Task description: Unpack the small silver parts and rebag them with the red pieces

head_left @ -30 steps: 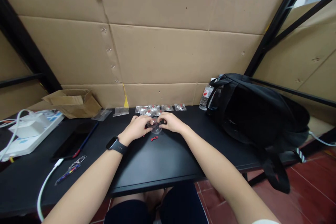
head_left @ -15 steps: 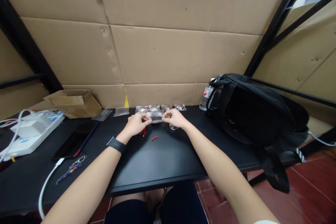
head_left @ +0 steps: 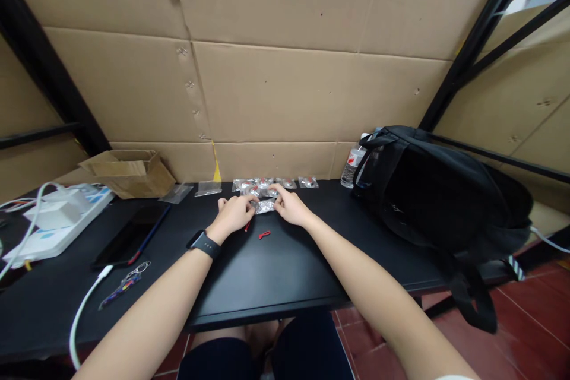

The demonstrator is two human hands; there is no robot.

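Between my two hands is a small clear plastic bag (head_left: 265, 206), shiny and pinched at its two ends. My left hand (head_left: 234, 214), below a dark wristwatch (head_left: 203, 243), has its thumb and fingers closed on the bag's left end. On the right end, the thumb and fingers of my right hand (head_left: 289, 205) are closed too. What the bag contains is too small to make out. Just behind lie several filled clear packets (head_left: 263, 182) with red bits inside. A red cord loop (head_left: 264, 234) rests on the black table in front of the bag; another red piece (head_left: 247, 226) shows by my left fingers.
Left of my hands are flat clear bags (head_left: 208, 187), an open cardboard box (head_left: 129, 175), a white power strip (head_left: 57, 225), a dark tablet (head_left: 129, 237) and a keychain (head_left: 124, 286). On the right stand a water bottle (head_left: 351, 166) and a black backpack (head_left: 440, 190). Cardboard (head_left: 285, 89) walls the back.
Both hands have come lower with the bag, which now lies flatter and shows more glare. My left hand now covers most of the red loops beside it. The view has shifted slightly.
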